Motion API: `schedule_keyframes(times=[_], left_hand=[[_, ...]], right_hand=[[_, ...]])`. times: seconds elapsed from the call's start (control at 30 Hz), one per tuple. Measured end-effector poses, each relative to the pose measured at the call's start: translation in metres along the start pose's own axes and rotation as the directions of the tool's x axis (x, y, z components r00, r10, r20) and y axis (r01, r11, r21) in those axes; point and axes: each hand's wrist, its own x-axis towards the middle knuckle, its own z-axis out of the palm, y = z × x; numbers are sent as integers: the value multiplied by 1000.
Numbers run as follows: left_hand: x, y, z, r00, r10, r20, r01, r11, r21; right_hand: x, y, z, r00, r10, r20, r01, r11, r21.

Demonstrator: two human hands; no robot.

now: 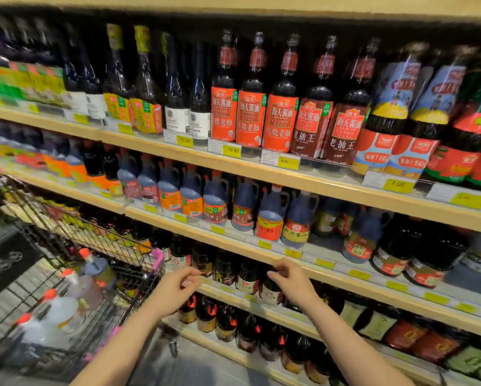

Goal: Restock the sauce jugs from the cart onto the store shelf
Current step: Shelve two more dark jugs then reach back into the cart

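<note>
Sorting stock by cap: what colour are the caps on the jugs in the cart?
Orange-red caps on the jugs in the cart, head view.

I count four jugs (pixel 74 291) lying in one cart (pixel 139 277). On the top shelf (pixel 233 162) I see three orange-label bottles (pixel 250 118) and two dark-red-label bottles (pixel 311 126). Two hands (pixel 292 280) are in view. I can't count the blurred lower rows.
</note>
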Motion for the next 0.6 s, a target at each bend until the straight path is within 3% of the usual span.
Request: schedule_keyframes(times=[0.17, 0.37, 0.6], left_hand=[[-49, -39, -44, 994, -105, 3, 105, 994, -30], [-119, -134, -143, 975, -220, -38, 219, 975, -18], [-167, -246, -267, 910, -368, -191, 361, 930, -72]], right_hand=[[-21, -33, 71, 991, -19, 135, 18, 1000, 6], [-30, -96, 206, 963, -66, 262, 72, 997, -14], [-24, -179, 341, 916, -83, 392, 83, 996, 17]])
